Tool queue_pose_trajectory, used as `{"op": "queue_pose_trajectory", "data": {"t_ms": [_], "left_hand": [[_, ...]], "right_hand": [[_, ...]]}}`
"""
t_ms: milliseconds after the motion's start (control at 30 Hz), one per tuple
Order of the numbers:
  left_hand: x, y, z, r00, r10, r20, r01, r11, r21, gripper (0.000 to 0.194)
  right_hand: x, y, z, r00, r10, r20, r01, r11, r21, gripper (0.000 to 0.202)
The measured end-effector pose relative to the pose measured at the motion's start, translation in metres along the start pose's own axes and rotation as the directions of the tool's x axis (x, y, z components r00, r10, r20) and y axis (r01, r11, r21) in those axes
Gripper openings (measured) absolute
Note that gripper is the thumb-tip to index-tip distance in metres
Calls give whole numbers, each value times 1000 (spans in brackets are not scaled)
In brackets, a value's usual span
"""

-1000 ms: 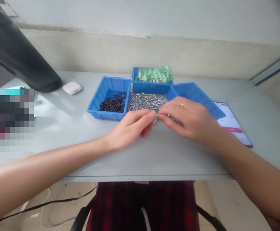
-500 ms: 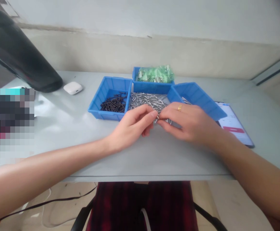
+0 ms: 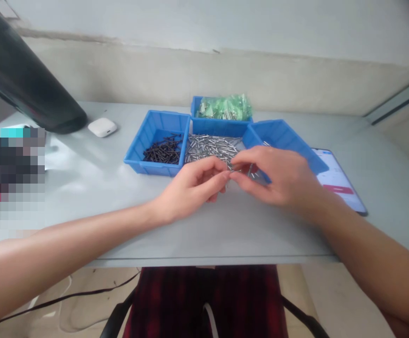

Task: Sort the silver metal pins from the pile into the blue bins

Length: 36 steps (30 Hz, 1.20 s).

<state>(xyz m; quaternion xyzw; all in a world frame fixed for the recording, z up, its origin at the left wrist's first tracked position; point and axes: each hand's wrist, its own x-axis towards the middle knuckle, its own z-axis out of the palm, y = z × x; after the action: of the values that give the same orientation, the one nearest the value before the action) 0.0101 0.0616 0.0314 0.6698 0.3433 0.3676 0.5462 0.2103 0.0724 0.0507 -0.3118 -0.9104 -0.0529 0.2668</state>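
Observation:
My left hand [image 3: 199, 185] is closed, thumb and forefinger pinched on a thin silver metal pin [image 3: 228, 165], partly hidden. My right hand [image 3: 276, 176] meets its fingertips. The right fingers are curled, with a few silver pins [image 3: 250, 170] showing inside the curl; the rest of that grip is hidden. Just beyond the hands, a heap of silver pins [image 3: 213, 146] lies between blue bins. To the left, a blue bin [image 3: 157, 123] contains black screws [image 3: 162, 151]. A tilted blue bin [image 3: 289, 141] stands behind my right hand, a few silver pins visible in it.
At the back, another blue bin [image 3: 222, 126] holds a green plastic bag [image 3: 225, 108] of metal parts. A phone [image 3: 341, 185] lies lit at the right. On the left are a white earbud case [image 3: 102, 127] and a large dark cylinder [image 3: 25, 70]. The table's front edge [image 3: 204, 260] runs near my lap.
My right thumb and forefinger have spread apart, showing pins inside the curl. The left hand keeps its pinch. The whole view has shifted slightly.

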Motion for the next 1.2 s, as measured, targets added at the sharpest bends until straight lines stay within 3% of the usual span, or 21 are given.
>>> {"op": "queue_pose_trajectory", "data": {"t_ms": [267,567,733,867,1000,1200], "left_hand": [[-1,-1,-2,997,-28,77,24,998,55,26],[-1,-1,-2,1000,-3,11,3,1000,-4,32],[-1,2,0,999,30,-34,-31,999,-27,24],[-2,-3,2,993,64,-102,-64,998,-4,21],[-1,-6,2,992,76,-104,-73,997,34,21],[-2,-1,1,994,76,-75,-72,996,46,19]], "right_hand": [[1,5,2,991,-108,73,106,994,30,27],[2,5,1,999,-49,22,51,997,-63,18],[5,2,-2,999,0,-32,-3,996,-87,18],[4,2,-1,998,-54,34,56,997,-56,16],[3,2,0,990,-103,93,106,994,-30,18],[-1,3,0,998,-49,43,51,997,-54,17]]}}
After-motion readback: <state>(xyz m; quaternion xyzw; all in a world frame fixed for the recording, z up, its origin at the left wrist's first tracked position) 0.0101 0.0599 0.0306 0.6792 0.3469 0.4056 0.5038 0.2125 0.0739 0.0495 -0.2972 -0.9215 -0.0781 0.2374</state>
